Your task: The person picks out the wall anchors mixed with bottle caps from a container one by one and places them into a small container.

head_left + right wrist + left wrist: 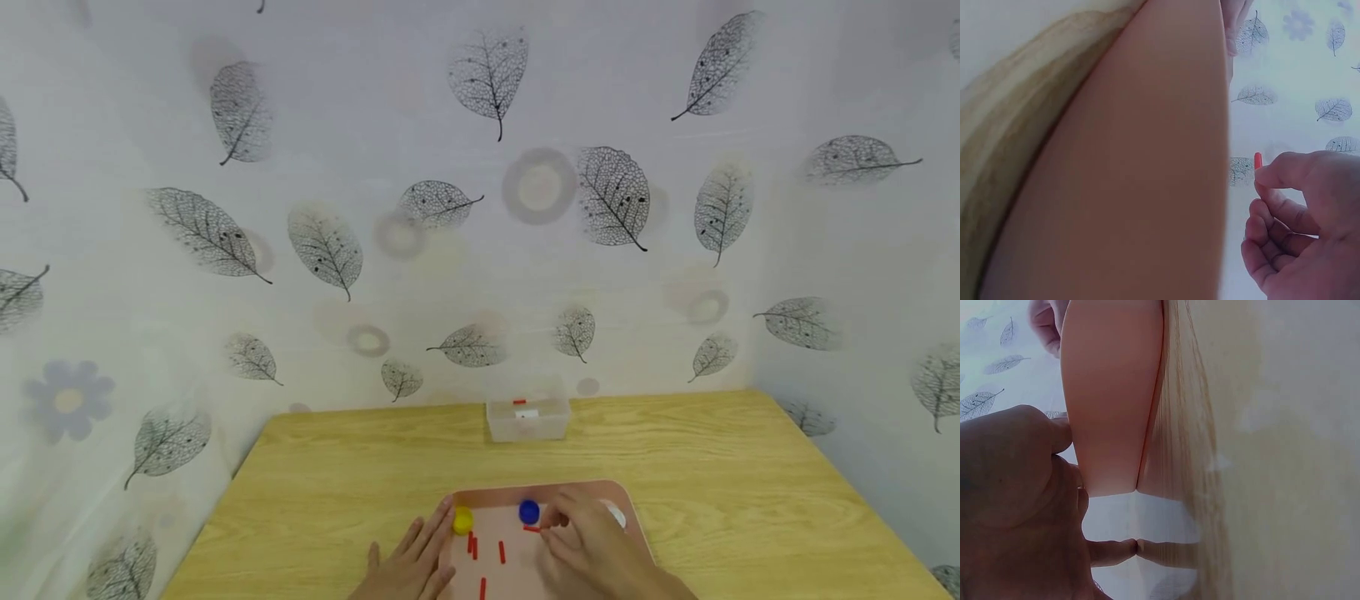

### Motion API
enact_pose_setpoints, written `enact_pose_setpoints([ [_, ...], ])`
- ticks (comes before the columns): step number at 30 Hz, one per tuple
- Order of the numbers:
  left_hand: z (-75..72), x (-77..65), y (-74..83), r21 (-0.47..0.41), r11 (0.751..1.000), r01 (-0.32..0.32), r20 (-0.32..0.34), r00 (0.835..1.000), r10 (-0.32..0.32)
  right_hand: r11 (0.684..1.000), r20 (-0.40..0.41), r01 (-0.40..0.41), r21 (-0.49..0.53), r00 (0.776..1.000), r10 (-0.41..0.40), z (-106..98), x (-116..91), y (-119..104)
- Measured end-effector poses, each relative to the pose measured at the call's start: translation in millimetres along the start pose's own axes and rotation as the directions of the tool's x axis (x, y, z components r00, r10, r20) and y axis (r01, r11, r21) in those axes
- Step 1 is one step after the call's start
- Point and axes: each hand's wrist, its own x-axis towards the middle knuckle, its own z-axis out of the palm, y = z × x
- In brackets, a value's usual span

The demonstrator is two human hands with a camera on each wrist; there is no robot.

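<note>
Between thumb and forefinger, my right hand [592, 546] pinches a small red stick [1258, 160], its other fingers curled. In the head view this hand is over the pink tray [498, 497], just right of a round blue piece [529, 512]. My left hand [411, 565] rests along the tray's left edge with fingers extended, its fingertips near a round yellow piece [462, 521]. Several more red sticks [502, 552] lie on the tray floor between the hands. A round white piece [617, 516] shows at the tray's right side, partly hidden by my right hand.
A clear plastic box [528, 427] stands at the table's back edge, with a red piece [519, 402] and something white in it. The wooden table [360, 467] ends against a leaf-patterned curtain [465, 275] behind and at both sides.
</note>
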Motion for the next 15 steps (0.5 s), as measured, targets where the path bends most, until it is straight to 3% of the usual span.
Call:
enact_pose_setpoints([
  [5, 1.9, 1.6, -1.9, -0.011, 1.0, -0.012, -0.021, 1.0, 0.012, 0.99, -0.081, 0.119, -0.077, 0.989, -0.125, -1.9, 4.2, 2.4],
  [15, 4.6, 1.3, -0.8, -0.017, 0.999, -0.028, -0.072, 0.997, 0.027, 0.95, -0.173, 0.191, -0.247, 0.956, -0.237, -8.8, 14.9, 1.9],
])
